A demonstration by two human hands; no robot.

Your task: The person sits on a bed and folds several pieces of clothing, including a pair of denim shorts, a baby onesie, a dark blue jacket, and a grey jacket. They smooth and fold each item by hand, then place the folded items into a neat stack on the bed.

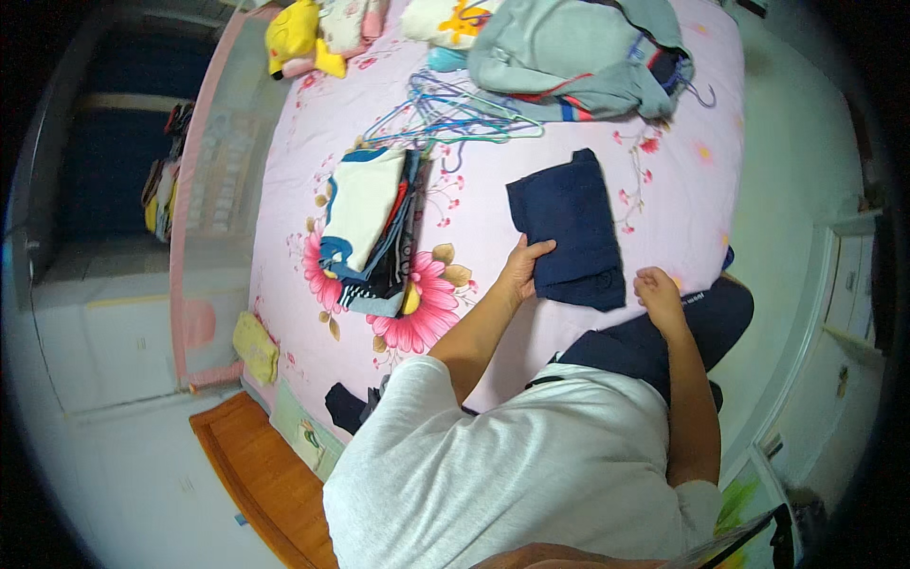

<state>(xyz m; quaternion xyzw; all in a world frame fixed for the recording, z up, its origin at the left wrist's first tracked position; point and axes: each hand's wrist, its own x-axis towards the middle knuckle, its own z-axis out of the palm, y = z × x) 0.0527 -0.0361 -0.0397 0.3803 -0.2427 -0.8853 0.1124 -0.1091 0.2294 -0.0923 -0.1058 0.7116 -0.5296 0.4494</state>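
Note:
A navy garment [573, 227], folded into a flat rectangle, lies on a pink floral bedsheet [490, 206] in front of me. My left hand [527, 266] grips its left edge, with the thumb on top and the other fingers partly hidden beneath. Just off the garment's lower right corner is my right hand [655, 293], its fingers curled in and nothing visible in them. To the left rests a stack of folded clothes [366, 213], topped by a white piece with blue trim.
Tangled plastic hangers [455, 114] lie beyond the stack. A grey-green jacket [569, 57] is heaped at the far side, a hanger hook sticking out. A yellow plush toy [295, 35] sits at the far left. Pink-edged mesh [227, 142] borders the bed's left side.

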